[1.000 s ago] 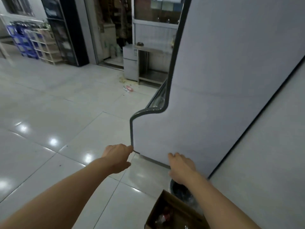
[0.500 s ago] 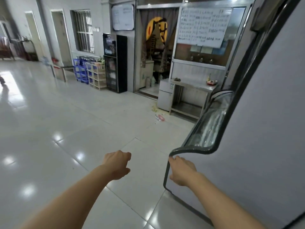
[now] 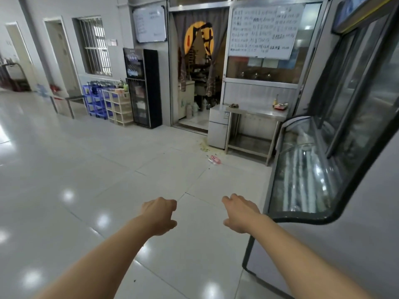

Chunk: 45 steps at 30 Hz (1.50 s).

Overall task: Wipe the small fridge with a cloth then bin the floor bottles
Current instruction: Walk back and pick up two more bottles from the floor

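Small fridge (image 3: 218, 130) stands far across the tiled floor (image 3: 108, 169), beside a steel tabletop (image 3: 257, 111). Left hand (image 3: 158, 214) hangs with its grip loosely curled, holding nothing; right hand (image 3: 240, 213) likewise, fingers relaxed, near a glass display case (image 3: 302, 169). Pink litter (image 3: 214, 159) lies before the fridge.

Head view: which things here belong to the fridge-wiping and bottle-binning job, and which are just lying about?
Job:
small fridge beside the steel table
pink litter on the floor, perhaps a bottle
left hand and right hand, both empty

Lying about:
steel table
glass display case
black cabinet
blue crates
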### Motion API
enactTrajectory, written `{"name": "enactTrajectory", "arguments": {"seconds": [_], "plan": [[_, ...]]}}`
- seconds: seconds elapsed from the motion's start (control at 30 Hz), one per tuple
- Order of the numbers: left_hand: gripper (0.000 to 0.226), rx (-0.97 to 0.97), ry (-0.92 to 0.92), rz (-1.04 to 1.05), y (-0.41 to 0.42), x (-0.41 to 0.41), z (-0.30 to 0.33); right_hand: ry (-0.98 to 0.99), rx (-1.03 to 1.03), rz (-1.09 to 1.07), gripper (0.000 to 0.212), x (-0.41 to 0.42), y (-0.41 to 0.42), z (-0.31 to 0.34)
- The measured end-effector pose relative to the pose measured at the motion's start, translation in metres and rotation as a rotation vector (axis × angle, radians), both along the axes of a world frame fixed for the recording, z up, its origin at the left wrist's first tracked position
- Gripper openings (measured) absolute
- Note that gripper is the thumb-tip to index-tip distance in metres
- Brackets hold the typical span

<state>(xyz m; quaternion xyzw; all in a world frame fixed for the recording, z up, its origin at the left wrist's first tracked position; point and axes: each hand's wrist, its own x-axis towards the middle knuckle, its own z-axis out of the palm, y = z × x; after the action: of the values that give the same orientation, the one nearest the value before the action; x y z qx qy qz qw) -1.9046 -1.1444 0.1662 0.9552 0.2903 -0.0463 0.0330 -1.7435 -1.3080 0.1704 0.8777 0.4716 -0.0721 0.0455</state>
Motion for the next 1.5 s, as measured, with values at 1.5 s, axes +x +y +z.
{"name": "enactTrajectory", "arguments": {"seconds": [1.5], "plan": [[0.045, 0.047, 0.114, -0.367, 0.741, 0.698, -0.025, 0.114, -0.036, -0.380, 0.051, 0.646, 0.697, -0.043]]}}
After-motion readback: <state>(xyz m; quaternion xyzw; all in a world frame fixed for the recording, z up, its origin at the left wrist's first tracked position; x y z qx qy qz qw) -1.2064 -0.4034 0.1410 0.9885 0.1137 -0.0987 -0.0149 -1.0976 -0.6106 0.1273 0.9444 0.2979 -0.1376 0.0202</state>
